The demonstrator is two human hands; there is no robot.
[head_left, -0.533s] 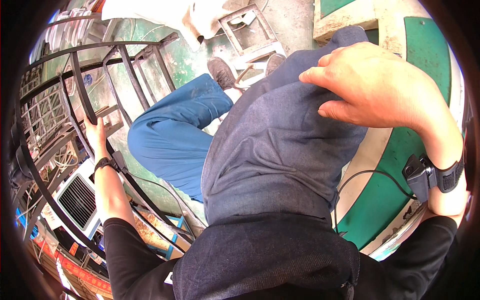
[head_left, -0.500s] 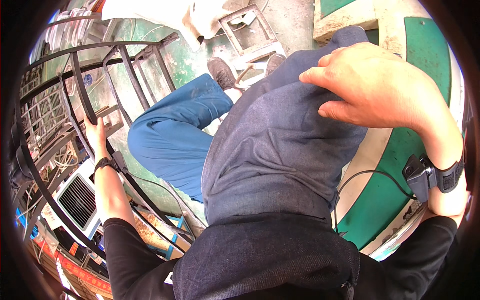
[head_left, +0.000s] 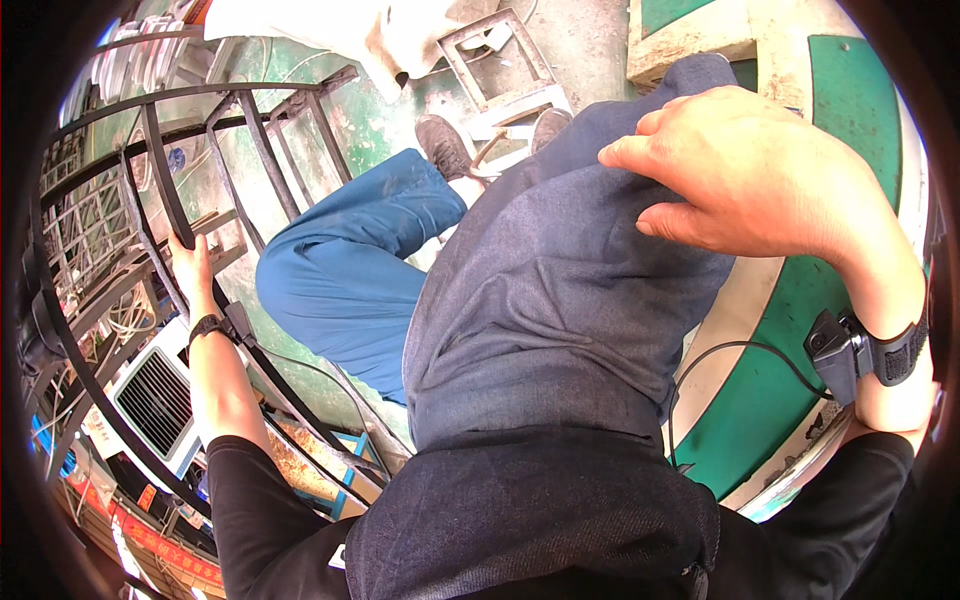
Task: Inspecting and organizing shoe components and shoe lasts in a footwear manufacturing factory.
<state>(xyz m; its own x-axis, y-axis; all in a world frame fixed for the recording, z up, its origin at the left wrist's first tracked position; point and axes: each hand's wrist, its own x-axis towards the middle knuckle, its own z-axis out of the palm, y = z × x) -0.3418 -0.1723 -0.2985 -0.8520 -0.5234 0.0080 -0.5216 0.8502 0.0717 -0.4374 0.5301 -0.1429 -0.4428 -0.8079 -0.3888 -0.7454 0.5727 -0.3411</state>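
Observation:
On the left stands a black metal frame (head_left: 160, 165) of flat bars and curved rails. My left hand (head_left: 193, 262) is closed around one of its upright bars; the fingers behind the bar are partly hidden. A grey-blue denim apron (head_left: 540, 290) covers my lap and right leg, while blue trousers (head_left: 340, 265) show on my left leg. Over the apron, near my right knee, my right hand (head_left: 740, 165) hangs relaxed, thumb and fingers apart and nothing in it. Whether it touches the cloth is hard to tell. Each wrist carries a black strap.
A small stool-like frame (head_left: 497, 58) stands by my shoes, beside a pale cloth (head_left: 330, 35). To the right is a green and cream surface (head_left: 850, 110). A white louvred unit (head_left: 155, 400) sits behind the frame at left. A black cable (head_left: 740, 345) runs from the right wrist.

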